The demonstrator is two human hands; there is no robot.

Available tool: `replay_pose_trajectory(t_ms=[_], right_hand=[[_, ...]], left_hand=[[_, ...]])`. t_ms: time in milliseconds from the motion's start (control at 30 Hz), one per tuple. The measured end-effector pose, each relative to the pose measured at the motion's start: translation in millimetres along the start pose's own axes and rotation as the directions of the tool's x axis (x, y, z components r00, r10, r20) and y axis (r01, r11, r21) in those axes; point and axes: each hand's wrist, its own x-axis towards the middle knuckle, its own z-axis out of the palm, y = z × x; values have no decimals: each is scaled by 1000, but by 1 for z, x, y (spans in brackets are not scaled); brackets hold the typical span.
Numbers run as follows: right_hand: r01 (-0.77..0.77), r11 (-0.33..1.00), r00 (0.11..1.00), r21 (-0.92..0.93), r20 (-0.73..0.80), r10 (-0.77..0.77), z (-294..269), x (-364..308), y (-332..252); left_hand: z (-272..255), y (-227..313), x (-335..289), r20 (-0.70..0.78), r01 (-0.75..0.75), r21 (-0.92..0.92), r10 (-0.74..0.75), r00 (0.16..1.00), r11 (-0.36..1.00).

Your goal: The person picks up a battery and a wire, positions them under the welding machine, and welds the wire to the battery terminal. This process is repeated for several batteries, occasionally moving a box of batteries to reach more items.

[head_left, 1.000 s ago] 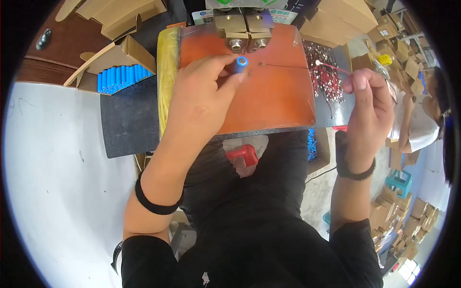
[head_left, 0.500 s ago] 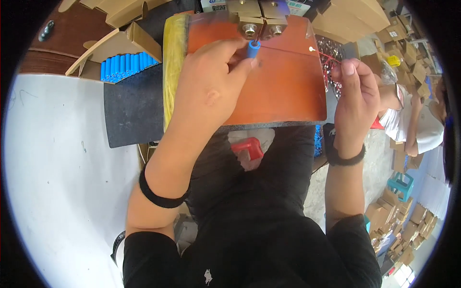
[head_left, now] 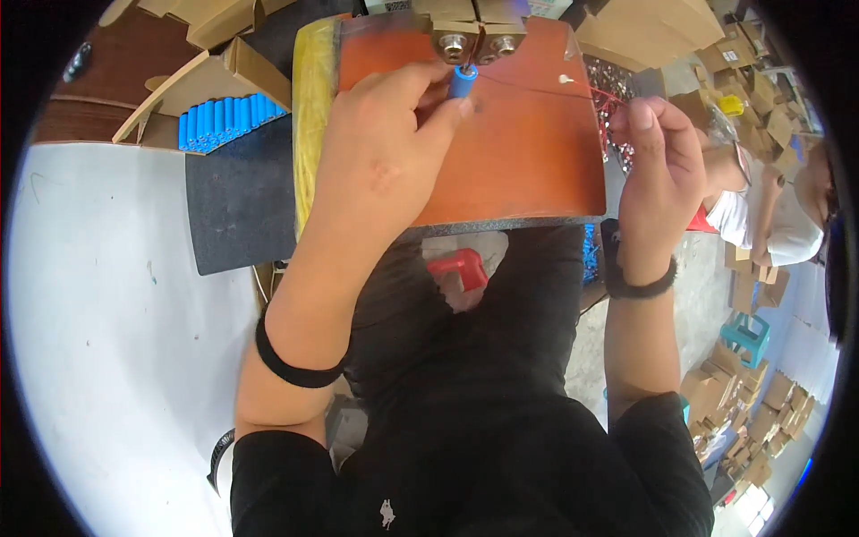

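Left hand (head_left: 385, 152) pinches a small blue cylindrical cell (head_left: 463, 82), end-up against the brass twin-electrode head (head_left: 477, 40) over the orange board (head_left: 537, 143). Right hand (head_left: 658, 170) closed on a thin red wire (head_left: 546, 89), drawn taut toward the cell, apparently for alignment.

**A small assembly workshop, stacked with cartons**

I am seated at a production bench. Under my left hand (head_left: 385, 161) lies an orange rectangular work mat (head_left: 528, 152), and just beyond my fingers stands a tan metal fixture with two round studs (head_left: 479, 36). Left of my grip, an open brown cardboard box (head_left: 210, 85) holds a row of blue cylindrical cells (head_left: 224, 121). Right of my right hand (head_left: 662, 170), a heap of red-wired small parts (head_left: 608, 98), then piled cardboard cartons (head_left: 761, 80) and another seated worker (head_left: 761, 215).
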Motion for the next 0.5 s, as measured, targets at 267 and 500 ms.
replay_pose_trajectory(t_ms=[267,500], right_hand=[[125,980,977,-154,191,-94,7,11,-21],[57,959,955,-277,295,28,23,18,-37]], left_hand=[[-14,10,-11,172,201,-317,-152,973,927],[-9,5,-6,146,7,-68,2,989,998]])
